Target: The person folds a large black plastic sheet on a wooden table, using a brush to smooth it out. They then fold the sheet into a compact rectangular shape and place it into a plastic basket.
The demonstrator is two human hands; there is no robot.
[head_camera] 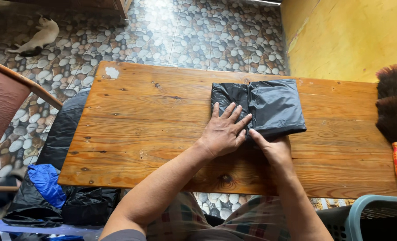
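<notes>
A folded black plastic bag [269,106] lies on the wooden table [145,120], right of its middle. My left hand [224,131] lies flat with fingers spread, pressing on the bag's near left part. My right hand [274,149] sits just to the right, its fingers pinching the bag's near edge where the fold ends.
A feather duster [395,116] with an orange handle lies at the table's right end. A teal plastic basket [372,218] stands at the bottom right. Black and blue bags [51,187] are piled left of the table. A cat [35,38] lies on the pebble-patterned floor. A chair [6,102] stands at far left.
</notes>
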